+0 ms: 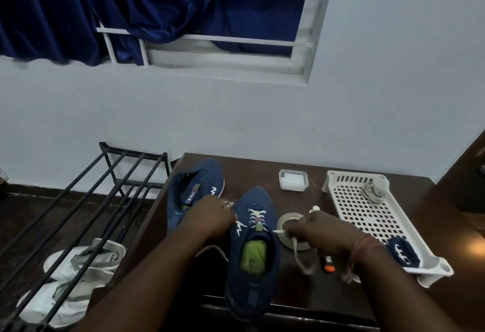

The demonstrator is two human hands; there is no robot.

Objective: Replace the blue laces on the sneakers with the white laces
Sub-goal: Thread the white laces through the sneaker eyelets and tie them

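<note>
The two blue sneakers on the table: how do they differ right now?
The near sneaker has white lace crossed through its front eyelets; the far sneaker shows no lace. The near sneaker stands upright, opening up, toe toward the wall; the far sneaker is tipped onto its side. The left hand and right hand each pinch a lace end at the near sneaker; the far sneaker is untouched. Both are dark blue.

Both forearms reach forward, wrists level. Left hand [213, 216] curled, fingers pinched together at the tips. Right hand [315, 229] curled too, fingers closed in a pinch, red thread [363, 249] round wrist.
</note>
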